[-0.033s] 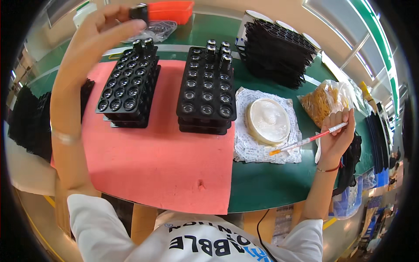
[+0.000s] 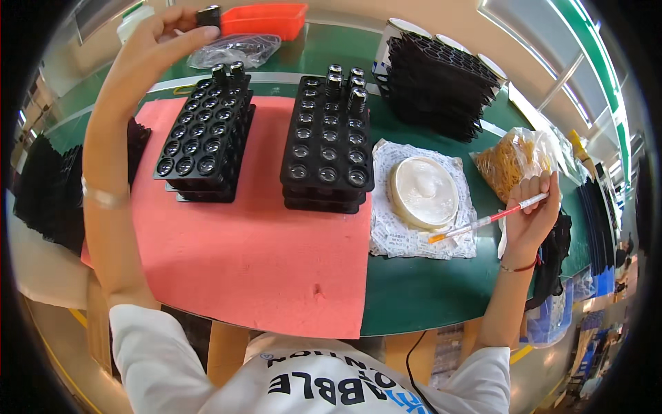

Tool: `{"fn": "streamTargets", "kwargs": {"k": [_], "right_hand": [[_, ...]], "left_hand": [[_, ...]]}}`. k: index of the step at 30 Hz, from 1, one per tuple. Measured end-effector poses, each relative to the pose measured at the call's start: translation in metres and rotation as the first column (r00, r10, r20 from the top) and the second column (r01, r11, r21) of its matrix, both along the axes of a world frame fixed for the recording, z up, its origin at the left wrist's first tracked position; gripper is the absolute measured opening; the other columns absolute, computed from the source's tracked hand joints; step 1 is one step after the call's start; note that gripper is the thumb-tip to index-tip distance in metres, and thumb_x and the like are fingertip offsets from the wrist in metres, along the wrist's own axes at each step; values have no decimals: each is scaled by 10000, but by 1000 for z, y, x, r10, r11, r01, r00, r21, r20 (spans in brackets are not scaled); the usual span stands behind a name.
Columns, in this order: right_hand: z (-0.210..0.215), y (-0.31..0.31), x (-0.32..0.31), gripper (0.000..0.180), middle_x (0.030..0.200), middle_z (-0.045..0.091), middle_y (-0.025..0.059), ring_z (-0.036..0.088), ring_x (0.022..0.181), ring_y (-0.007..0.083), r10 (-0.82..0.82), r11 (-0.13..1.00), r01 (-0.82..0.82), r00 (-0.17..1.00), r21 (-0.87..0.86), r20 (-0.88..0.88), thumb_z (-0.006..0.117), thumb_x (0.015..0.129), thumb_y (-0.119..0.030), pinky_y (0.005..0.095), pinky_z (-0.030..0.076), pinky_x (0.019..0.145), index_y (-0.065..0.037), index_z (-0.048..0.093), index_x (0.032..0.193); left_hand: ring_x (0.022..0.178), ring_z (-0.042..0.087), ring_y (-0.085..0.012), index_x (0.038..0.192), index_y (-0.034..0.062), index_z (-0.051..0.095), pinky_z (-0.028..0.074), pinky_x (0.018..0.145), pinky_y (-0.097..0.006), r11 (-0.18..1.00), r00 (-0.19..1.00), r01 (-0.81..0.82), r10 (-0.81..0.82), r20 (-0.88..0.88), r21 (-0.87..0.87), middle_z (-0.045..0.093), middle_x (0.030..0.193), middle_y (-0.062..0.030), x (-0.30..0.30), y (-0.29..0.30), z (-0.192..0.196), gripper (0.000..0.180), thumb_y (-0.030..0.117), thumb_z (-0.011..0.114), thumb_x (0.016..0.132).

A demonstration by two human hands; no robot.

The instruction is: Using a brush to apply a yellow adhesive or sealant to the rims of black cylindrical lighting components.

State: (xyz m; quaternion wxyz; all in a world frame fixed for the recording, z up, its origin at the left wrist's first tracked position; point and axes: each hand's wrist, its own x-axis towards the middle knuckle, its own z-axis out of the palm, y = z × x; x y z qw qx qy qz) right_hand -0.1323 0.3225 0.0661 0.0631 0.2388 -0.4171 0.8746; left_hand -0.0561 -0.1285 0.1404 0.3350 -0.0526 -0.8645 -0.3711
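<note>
While the left hand [image 2: 155, 45] pinches a small black piece [image 2: 208, 16] at the far left, by the orange-red tray [image 2: 283, 27], its thumb and fingers sit close around it. Nearer the person, a left rack [image 2: 189, 185] and a right rack [image 2: 321, 188], both black and full of shiny round tops, stand on a pink mat [image 2: 248, 276]. The right hand [image 2: 536, 217] curls around a thin brush [image 2: 500, 217], with the tip just beside a round white dish [image 2: 405, 215] on paper [image 2: 386, 243]. The step looks like handling one piece. I think the next move calls for a steady left hand and a brush tip kept away from the racks. The white shirt [image 2: 317, 379] has big black letters and blue marks; the paper's print is too tiny to read.
</note>
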Motion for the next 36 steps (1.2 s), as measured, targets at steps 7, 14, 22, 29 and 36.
{"fn": "streamTargets", "kwargs": {"k": [7,14,22,29,36], "right_hand": [[-5,3,-7,284,454,298,-23,262,394,70,-13,999,15,999,-37,49,354,916,-217,226,225,420,-98,385,660],[-9,3,-8,286,458,278,-28,257,400,68,-8,1000,9,998,-18,57,352,918,-221,222,227,420,-99,386,662],[-8,1,-8,276,472,294,-22,265,403,66,-5,1000,6,999,-14,49,350,919,-215,224,229,420,-97,388,673],[-7,2,-6,270,470,312,-12,278,403,73,-32,999,32,999,-12,33,364,912,-223,225,235,421,-92,390,678],[-4,18,-10,272,511,340,-17,312,440,51,-238,970,239,971,-53,22,427,896,-238,175,288,422,-90,385,671]], "left_hand": [[723,523,-65,953,-19,565,406,660,-206,993,920,-116,96,379,30,572,791,-13,-36,-105,-72,311,200,627,742],[631,469,-52,918,-44,581,384,607,-197,992,917,-126,119,382,-5,498,654,24,-41,-95,-78,319,194,659,720],[552,353,-53,877,-42,588,288,506,-225,979,931,-114,165,326,-169,393,590,49,-46,-97,-79,326,207,678,688],[574,429,-62,924,-28,581,338,525,-213,940,892,-242,313,327,-240,456,612,16,-33,-82,-61,423,301,680,676],[595,451,-112,853,13,593,374,567,-245,890,979,-121,180,95,-440,478,627,-26,-20,73,-29,302,270,650,704]]}}
